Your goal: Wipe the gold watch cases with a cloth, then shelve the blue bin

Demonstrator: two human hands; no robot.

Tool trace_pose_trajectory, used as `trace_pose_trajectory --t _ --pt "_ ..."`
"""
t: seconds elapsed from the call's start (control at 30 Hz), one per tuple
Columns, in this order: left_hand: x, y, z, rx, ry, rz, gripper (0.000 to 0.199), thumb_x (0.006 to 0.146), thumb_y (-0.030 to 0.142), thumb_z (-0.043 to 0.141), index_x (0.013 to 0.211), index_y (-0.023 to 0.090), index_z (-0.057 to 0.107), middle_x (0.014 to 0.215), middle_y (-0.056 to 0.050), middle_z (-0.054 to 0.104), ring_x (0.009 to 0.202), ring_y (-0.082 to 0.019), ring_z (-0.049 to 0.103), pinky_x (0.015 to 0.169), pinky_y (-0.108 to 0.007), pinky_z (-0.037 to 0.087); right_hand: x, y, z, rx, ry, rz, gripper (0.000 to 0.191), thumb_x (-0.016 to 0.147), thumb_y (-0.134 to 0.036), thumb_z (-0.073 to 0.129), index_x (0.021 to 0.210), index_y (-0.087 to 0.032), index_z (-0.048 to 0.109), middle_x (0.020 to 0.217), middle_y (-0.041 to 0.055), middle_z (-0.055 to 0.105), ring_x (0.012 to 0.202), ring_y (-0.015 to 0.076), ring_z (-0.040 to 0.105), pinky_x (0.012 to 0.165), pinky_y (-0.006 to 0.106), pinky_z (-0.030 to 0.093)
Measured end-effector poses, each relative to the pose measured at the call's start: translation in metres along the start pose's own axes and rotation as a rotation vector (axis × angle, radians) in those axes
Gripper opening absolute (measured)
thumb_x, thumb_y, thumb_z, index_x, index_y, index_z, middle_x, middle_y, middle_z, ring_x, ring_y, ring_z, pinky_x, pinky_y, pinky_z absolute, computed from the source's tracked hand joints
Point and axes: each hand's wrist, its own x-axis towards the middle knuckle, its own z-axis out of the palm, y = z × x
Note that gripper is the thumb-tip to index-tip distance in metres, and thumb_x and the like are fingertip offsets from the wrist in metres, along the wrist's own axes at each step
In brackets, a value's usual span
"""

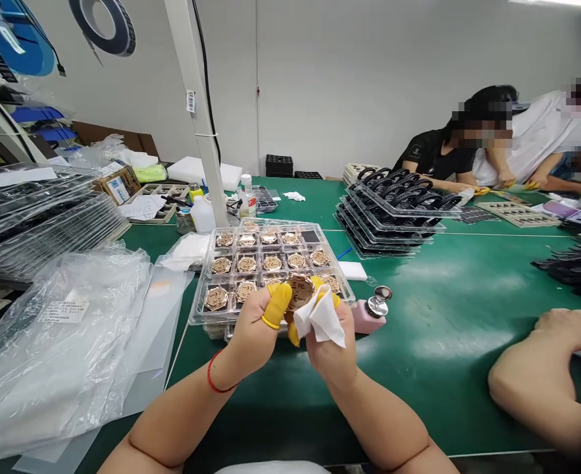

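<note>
Head view: round, glossy gold-toned case [300, 290] gripped by left hand [254, 329] below frame centre; crumpled white cloth [324, 318] held at its edge by right hand [335, 350]. Smooth yellow finger cots [276, 305] are worn.

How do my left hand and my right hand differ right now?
Your left hand grips a gold-coloured case with printed marks, while your right hand holds a folded white cloth. Your left hand has a red band at its wrist; your right hand shows none. Both wear yellow finger covers.
</note>
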Motion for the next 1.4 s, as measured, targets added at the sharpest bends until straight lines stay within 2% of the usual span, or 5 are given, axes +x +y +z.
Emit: trace_pose_trajectory --t 0.27,0.57,1.0,1.2,1.4 --pt "0.0 0.005 -0.007 -0.093 0.02 -0.172 0.059 0.089 0.066 0.043 0.058 0.016 0.049 0.053 0.0 0.052 0.046 -0.01 0.046 0.043 -0.02 0.039 0.001 -0.008 0.001 -0.027 -0.176 0.01 0.013 0.088 -0.033 0.062 0.09 -0.022 0.068 0.082 0.0029 0.063 0.081 0.0184 0.06 0.077 0.033 0.051" --pt "0.01 -0.009 -0.02 0.414 -0.008 0.102 0.058 0.095 0.052 0.04 0.05 0.016 0.042 0.047 0.0 0.044 0.044 -0.009 0.036 0.045 -0.024 0.025 0.016 -0.012 -0.004 -0.276 -0.167 -0.102 0.027 0.083 -0.029 0.068 0.11 -0.024 0.066 0.107 0.0054 0.065 0.105 0.0222 0.059 0.098 0.038 0.045" --pt "-0.003 -0.005 -0.013 -0.402 -0.43 -0.424 0.061 0.08 0.075 0.046 0.068 0.017 0.058 0.042 0.002 0.047 0.037 -0.012 0.046 0.052 -0.029 0.05 0.024 -0.031 -0.02 -0.749 -0.207 -0.66 0.016 0.089 -0.02 0.054 0.096 -0.023 0.068 0.081 0.0035 0.061 0.08 0.019 0.056 0.074 0.037 0.048" --pt "0.029 0.021 -0.049 0.537 -0.504 -0.113 0.052 0.093 0.057 0.037 0.069 0.017 0.059 0.068 -0.002 0.059 0.063 -0.015 0.051 0.06 -0.025 0.043 0.021 -0.061 -0.055 -0.512 0.161 -0.604 0.033 0.08 -0.012 0.064 0.108 -0.028 0.071 0.091 0.0022 0.064 0.082 0.0161 0.061 0.073 0.031 0.051" --pt "0.13 0.006 -0.051 0.854 -0.31 -0.034 0.04 0.089 0.047 0.047 0.104 0.018 0.069 0.081 -0.004 0.07 0.066 -0.018 0.06 0.062 -0.027 0.046 0.014 -0.09 -0.095 -0.281 0.66 -0.674 0.026 0.074 -0.021 0.069 0.099 -0.025 0.075 0.082 0.0008 0.066 0.076 0.0175 0.062 0.071 0.032 0.05"
